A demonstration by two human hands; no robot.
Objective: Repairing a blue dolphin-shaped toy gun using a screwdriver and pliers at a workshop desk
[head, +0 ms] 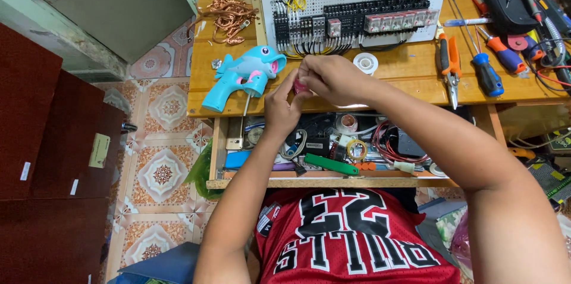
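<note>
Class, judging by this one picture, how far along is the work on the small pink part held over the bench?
Done: nothing provable. In hand: left hand and right hand pinch the small pink part together. Left: blue dolphin toy gun lies untouched beside them.

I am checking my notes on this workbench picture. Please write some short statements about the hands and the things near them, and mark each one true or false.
1. Both hands meet on a small pink thing at the front edge of the wooden bench. True.
2. The blue dolphin-shaped toy gun is in the left hand. False: it lies on the bench beside that hand, not held.
3. The drawer under the bench is open and full of small things. True.
4. The orange-handled pliers are in the right hand. False: they lie on the bench, apart from that hand.
5. A tangle of copper wire lies behind the toy gun. True.
</note>
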